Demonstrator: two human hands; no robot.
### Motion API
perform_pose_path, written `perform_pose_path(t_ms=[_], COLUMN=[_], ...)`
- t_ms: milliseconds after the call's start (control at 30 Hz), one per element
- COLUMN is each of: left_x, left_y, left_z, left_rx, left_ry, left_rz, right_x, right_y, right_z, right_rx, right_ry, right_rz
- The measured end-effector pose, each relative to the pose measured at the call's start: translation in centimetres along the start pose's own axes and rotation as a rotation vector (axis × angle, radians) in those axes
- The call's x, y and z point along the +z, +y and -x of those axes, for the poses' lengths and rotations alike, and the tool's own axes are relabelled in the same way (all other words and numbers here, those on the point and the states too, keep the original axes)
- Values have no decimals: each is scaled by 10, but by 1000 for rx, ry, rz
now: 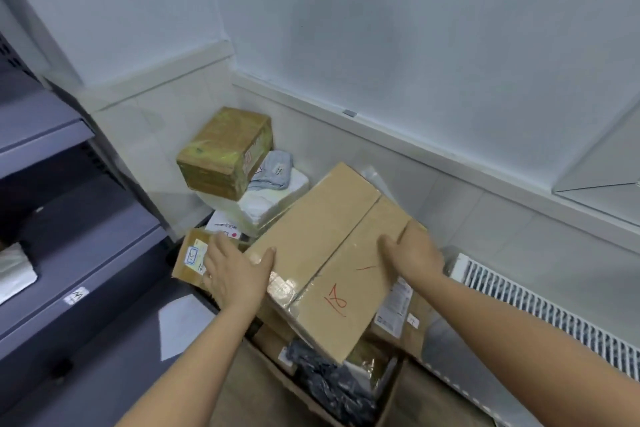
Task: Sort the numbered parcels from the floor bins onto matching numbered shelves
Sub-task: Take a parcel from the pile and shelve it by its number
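Hands of a person grasp a flat cardboard parcel (329,253) marked in red with what reads as "10", held tilted above a heap of other parcels in a corner of the room. Left hand (235,272) grips the parcel's left edge, thumb lying on the taped top face and fingers curled around the side; right hand (414,255) grips the right edge, fingers wrapped over it. Beneath the parcel lies an open floor bin (388,402) of cardboard holding a dark crumpled bag (332,385) and further packages. Behind it, a smaller tape-wrapped brown box (225,152) sits tilted on white foam packaging (270,203), with a grey soft packet (275,170) just beside it. A small labelled box (192,258) lies partly hidden behind the left hand. Grey metal shelves (79,246) stand at the left, one edge carrying a handwritten label (77,295) too blurred to read with certainty. A white slatted radiator (540,305) runs along the wall at the right.
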State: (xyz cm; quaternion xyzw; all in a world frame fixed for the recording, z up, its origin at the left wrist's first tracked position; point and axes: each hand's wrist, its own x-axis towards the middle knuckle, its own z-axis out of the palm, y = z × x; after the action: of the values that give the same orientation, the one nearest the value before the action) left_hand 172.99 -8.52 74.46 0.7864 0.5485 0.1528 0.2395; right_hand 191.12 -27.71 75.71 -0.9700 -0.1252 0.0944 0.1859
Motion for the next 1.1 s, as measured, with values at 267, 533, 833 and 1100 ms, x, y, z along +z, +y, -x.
perform_pose_path(t_ms=[267, 533, 833, 1100], left_x=[52, 74, 22, -8], left_y=[-25, -17, 0, -13], left_z=[53, 69, 57, 59], left_rx=[-498, -530, -493, -417], left_ry=[-172, -274, -209, -112], left_rz=[474, 862, 847, 923], right_x=[3, 10, -28, -35], right_y=[8, 20, -14, -40], right_z=[-91, -132, -117, -83], right_rx=[-113, -270, -341, -433], right_ry=[-287, -662, -638, -578], right_rz=[-16, -271, -426, -434])
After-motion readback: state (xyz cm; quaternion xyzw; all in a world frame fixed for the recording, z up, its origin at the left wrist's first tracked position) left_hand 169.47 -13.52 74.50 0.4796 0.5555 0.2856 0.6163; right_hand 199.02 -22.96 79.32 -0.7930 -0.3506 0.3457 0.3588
